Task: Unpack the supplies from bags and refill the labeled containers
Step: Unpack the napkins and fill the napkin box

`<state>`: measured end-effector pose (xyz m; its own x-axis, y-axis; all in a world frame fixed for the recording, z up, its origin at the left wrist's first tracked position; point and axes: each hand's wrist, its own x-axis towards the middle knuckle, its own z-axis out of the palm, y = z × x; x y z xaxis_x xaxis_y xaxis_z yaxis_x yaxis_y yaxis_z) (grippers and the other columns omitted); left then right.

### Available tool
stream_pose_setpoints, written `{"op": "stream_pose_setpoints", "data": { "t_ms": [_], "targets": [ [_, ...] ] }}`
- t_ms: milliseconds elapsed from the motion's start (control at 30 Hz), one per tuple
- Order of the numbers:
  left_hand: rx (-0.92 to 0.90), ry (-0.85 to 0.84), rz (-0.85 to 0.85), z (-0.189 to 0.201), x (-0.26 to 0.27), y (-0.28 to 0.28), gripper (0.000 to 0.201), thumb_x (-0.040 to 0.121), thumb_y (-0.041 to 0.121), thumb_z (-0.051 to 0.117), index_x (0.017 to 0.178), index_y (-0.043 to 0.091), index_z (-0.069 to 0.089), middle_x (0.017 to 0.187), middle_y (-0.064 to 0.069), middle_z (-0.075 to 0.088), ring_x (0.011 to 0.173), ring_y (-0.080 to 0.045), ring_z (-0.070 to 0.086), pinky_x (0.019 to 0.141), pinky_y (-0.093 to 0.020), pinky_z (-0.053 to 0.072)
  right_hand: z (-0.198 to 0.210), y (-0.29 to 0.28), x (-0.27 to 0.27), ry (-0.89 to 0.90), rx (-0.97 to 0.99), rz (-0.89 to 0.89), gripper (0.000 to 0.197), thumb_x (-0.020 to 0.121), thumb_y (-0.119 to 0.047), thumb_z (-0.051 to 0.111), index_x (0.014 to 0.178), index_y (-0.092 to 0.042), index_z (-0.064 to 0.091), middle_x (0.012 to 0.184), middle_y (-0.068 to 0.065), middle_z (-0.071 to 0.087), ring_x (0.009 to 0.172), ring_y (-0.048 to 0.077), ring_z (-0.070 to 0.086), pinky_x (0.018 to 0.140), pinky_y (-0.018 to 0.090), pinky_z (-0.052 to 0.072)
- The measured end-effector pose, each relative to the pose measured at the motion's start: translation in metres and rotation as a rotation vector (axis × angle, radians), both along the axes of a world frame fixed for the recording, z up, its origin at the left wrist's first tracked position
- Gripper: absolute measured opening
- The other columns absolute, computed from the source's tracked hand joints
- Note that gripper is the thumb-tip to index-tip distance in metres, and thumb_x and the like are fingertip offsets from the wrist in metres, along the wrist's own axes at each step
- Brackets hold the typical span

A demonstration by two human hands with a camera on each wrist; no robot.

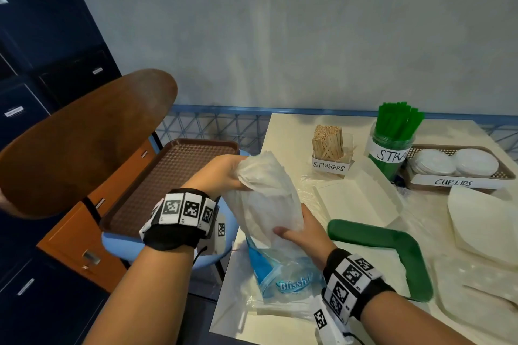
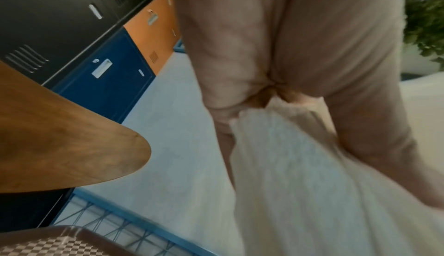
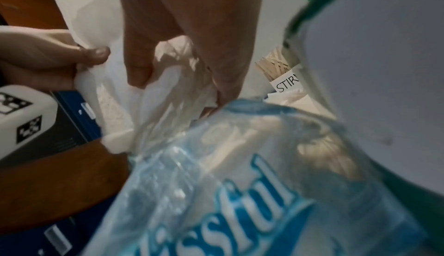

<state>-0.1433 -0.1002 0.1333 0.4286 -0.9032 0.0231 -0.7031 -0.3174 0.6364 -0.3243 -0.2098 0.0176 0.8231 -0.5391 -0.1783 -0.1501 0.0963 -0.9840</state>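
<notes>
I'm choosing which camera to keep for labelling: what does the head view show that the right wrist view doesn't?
Only the head view shows the straws jar, the cup lids tray and the brown tray. Only the right wrist view shows, close up, the right hand's fingers pinching the plastic. Both show the left hand and right hand on the napkins, the blue bag and the stirrers.

Dim, even light; wrist views blurred, edges distorted.
</notes>
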Motion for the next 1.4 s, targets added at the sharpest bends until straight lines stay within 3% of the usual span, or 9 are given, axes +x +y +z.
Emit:
{"op": "stream_pose_setpoints", "data": {
  "t_ms": [133,233,333,567,800,933,1067,1300,1400],
  "targets": [
    [-0.132,0.188,0.134,0.009,-0.009,0.002,0.025,0.076,0.016,0.076,0.098,0.019,0.066,0.090,0.010,0.068,0.084,0.002,0.061,0.073,-0.018,0.045,0.024,-0.009,-0.006,-0.165,0.162,-0.122,0.051,0.068,-0.015,0.076,0.112,-0.021,0.051,0.118,0.011,0.061,0.105,0.023,0.062,0.089,0.039,0.053],
    [-0.317,0.526,0.264,-0.001,-0.029,-0.007,0.030,0.076,0.015,0.075,0.104,0.011,0.066,0.101,-0.008,0.071,0.094,-0.024,0.068,0.084,-0.037,0.053,0.040,-0.031,-0.019,-0.300,0.326,-0.270,0.080,0.055,-0.025,0.079,0.128,-0.018,0.047,0.122,0.006,0.061,0.109,0.023,0.060,0.092,0.043,0.051],
    [-0.393,0.736,0.311,-0.021,-0.061,-0.032,0.029,0.075,0.014,0.076,0.101,0.015,0.065,0.101,-0.011,0.071,0.094,-0.030,0.066,0.085,-0.043,0.053,0.050,-0.056,-0.042,-0.330,0.292,-0.358,0.102,0.043,-0.040,0.088,0.133,-0.020,0.044,0.124,0.001,0.061,0.111,0.019,0.061,0.092,0.039,0.051],
    [-0.216,0.826,0.284,-0.085,-0.140,-0.075,0.079,0.057,0.048,0.080,0.120,0.008,0.055,0.115,-0.012,0.065,0.105,-0.027,0.063,0.090,-0.042,0.052,0.028,-0.101,-0.121,-0.050,0.104,-0.459,0.062,0.071,-0.019,0.076,0.127,-0.016,0.052,0.120,0.007,0.064,0.106,0.024,0.063,0.094,0.041,0.049],
    [-0.083,0.438,0.256,-0.101,-0.181,-0.090,0.050,0.094,0.021,0.052,0.139,0.012,0.031,0.135,-0.007,0.048,0.125,-0.022,0.046,0.101,-0.025,0.036,0.001,-0.107,-0.155,0.287,-0.076,-0.446,0.054,0.082,-0.027,0.067,0.132,-0.016,0.048,0.130,0.004,0.056,0.117,0.028,0.054,0.105,0.045,0.040],
    [-0.028,0.223,0.189,-0.105,-0.191,-0.090,0.062,0.098,0.019,0.040,0.149,0.028,0.005,0.141,-0.010,0.039,0.124,-0.033,0.045,0.106,-0.039,0.034,0.009,-0.100,-0.153,0.417,-0.238,-0.388,0.049,0.089,-0.015,0.057,0.135,-0.013,0.041,0.124,0.007,0.057,0.113,0.027,0.054,0.093,0.030,0.041],
    [-0.003,0.036,0.118,-0.112,-0.195,-0.089,0.042,0.098,0.018,0.033,0.140,0.024,0.028,0.121,-0.011,0.044,0.107,-0.032,0.049,0.097,-0.042,0.039,0.012,-0.101,-0.155,0.480,-0.304,-0.303,0.056,0.089,-0.016,0.053,0.140,-0.024,0.032,0.123,0.009,0.058,0.109,0.028,0.055,0.089,0.030,0.042],
    [0.123,-0.163,0.072,-0.119,-0.196,-0.092,0.047,0.093,0.030,0.018,0.129,0.011,0.041,0.118,-0.009,0.047,0.104,-0.026,0.050,0.094,-0.035,0.038,0.015,-0.100,-0.150,0.662,-0.424,-0.175,0.038,0.095,-0.020,0.043,0.131,-0.008,0.043,0.125,0.015,0.057,0.114,0.028,0.052,0.082,0.025,0.037],
    [0.174,-0.258,0.060,-0.128,-0.195,-0.096,0.049,0.082,0.028,0.020,0.107,0.008,0.057,0.095,-0.009,0.059,0.083,-0.026,0.061,0.079,-0.041,0.052,0.021,-0.098,-0.146,0.766,-0.442,-0.098,0.045,0.097,-0.020,0.039,0.138,-0.003,0.034,0.134,0.016,0.050,0.123,0.029,0.046,0.094,0.026,0.037]
  ]
}}
